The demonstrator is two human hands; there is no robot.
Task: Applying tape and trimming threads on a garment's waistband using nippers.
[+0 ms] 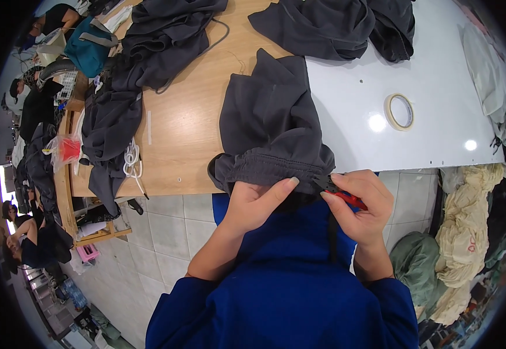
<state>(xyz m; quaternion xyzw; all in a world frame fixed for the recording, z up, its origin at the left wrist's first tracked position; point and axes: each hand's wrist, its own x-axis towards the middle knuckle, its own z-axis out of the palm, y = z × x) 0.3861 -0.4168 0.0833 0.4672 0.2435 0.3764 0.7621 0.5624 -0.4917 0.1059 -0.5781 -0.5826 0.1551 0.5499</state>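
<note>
A dark grey garment [270,116] with a gathered, elastic-looking band lies over the near edge of the table in front of me. My left hand [256,203] is closed on the near edge of that band, thumb on top and the other fingers hidden beneath the cloth. In my right hand [363,203] is a pair of small thread snips [354,200] with red handles and dark blades. The blades point left and touch or nearly touch the right end of the band; I cannot tell whether they are cutting.
More dark grey garments [317,26] lie along the far side, and others [113,116] at the left. A roll of tape [400,111] rests on the white tabletop [352,134]. White cord [132,160] hangs by the left garments. Cream cloth bundles [468,221] stand at right. People sit far left.
</note>
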